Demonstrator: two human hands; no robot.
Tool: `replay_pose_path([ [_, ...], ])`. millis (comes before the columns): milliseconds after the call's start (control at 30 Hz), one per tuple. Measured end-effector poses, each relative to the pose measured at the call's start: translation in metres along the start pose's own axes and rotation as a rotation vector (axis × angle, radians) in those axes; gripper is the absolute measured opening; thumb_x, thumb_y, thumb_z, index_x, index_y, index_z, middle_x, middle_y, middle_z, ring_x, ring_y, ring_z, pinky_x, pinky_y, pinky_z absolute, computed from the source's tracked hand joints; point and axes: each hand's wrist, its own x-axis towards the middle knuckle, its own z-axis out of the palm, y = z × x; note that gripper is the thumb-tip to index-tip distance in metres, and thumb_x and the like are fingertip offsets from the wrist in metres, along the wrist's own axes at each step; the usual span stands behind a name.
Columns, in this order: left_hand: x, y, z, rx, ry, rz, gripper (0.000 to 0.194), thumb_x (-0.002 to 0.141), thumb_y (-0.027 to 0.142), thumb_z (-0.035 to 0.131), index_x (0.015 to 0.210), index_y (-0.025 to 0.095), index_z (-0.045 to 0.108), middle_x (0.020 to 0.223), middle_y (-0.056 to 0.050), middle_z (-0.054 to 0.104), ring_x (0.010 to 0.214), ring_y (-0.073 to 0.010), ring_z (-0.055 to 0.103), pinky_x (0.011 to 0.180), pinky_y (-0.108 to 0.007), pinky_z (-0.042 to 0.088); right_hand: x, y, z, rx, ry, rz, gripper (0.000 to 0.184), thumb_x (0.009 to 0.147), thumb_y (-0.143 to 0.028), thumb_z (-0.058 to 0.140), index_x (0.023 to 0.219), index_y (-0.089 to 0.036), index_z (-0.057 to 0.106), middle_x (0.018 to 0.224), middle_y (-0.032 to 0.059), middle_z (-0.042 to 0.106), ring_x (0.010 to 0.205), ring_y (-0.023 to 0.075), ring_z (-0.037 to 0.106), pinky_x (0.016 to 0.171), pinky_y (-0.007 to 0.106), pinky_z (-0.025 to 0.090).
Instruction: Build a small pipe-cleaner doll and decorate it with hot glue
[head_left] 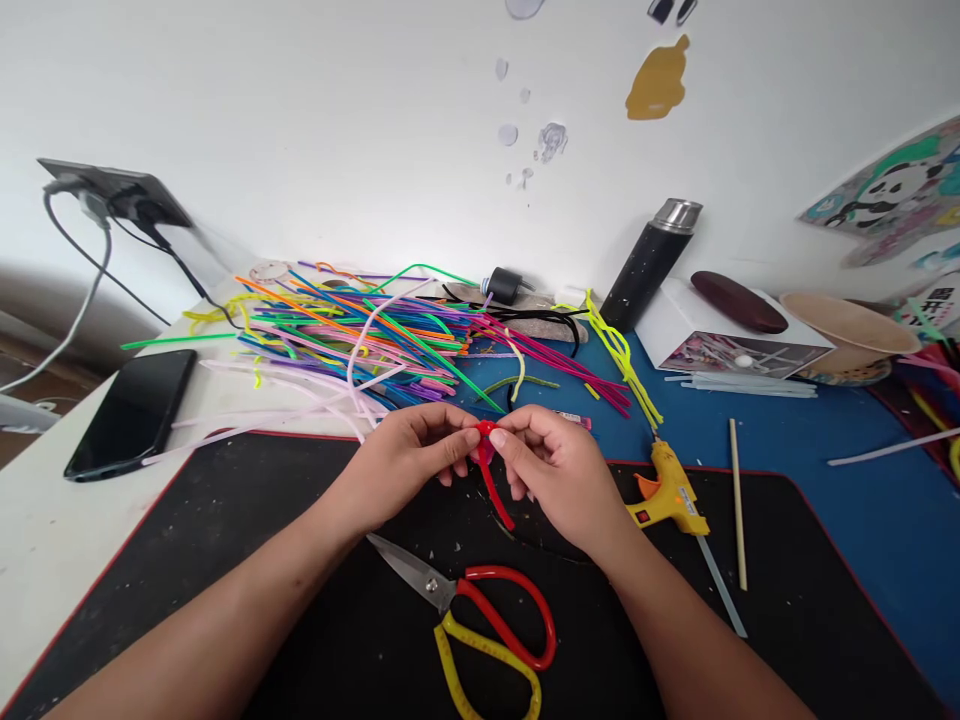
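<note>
Between my two hands is a red pipe cleaner point(496, 497), bent into a small loop at the top with one end hanging down over the black mat. My left hand point(420, 447) pinches the loop's left side between thumb and forefinger. From the other side, my right hand point(551, 455) grips it the same way, the fingertips almost meeting. A bit of purple or pink shows behind the loop, too small to make out. Below the hands lie scissors point(450, 595) with one red and one yellow handle. A yellow glue gun point(671, 495) rests right of my right hand.
A large pile of coloured pipe cleaners point(375, 330) spreads behind my hands. At left lies a black phone point(131, 413) on the white tabletop. A black thermos point(651, 262) leans near a white box point(712, 330). A thin wooden stick point(738, 505) crosses the black mat's point(300, 640) far edge.
</note>
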Motion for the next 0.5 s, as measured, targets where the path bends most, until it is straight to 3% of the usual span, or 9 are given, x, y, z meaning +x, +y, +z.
replay_pose_path([
  [133,0.002,-0.003,0.005,-0.198,-0.032,-0.114,0.042,0.07,0.05,0.095,0.088,0.016,0.078,0.07,-0.001,0.07,0.06,-0.0131,0.06,0.055,-0.023,0.047,0.001,-0.002,-0.002,0.027,0.018,0.004,0.029,0.094,-0.049,0.07,0.091,-0.021,0.068,0.056,-0.0068,0.057,0.046,0.0113,0.053,0.048,0.024,0.044],
  [267,0.001,-0.006,0.011,-0.268,-0.024,-0.157,0.04,0.067,0.049,0.097,0.077,0.015,0.077,0.063,-0.002,0.069,0.055,-0.0109,0.058,0.052,-0.022,0.045,0.001,-0.002,-0.001,0.025,0.013,0.001,0.028,0.094,-0.049,0.069,0.09,-0.021,0.068,0.056,-0.0064,0.057,0.046,0.011,0.051,0.047,0.024,0.041],
  [500,-0.002,-0.005,0.017,-0.387,-0.031,-0.24,0.036,0.064,0.042,0.099,0.072,0.015,0.076,0.071,-0.005,0.074,0.055,-0.0104,0.058,0.048,-0.021,0.04,0.0,-0.002,0.002,-0.015,0.028,-0.021,0.027,0.094,-0.046,0.07,0.087,-0.02,0.07,0.064,-0.0015,0.066,0.054,0.0119,0.053,0.051,0.024,0.039],
])
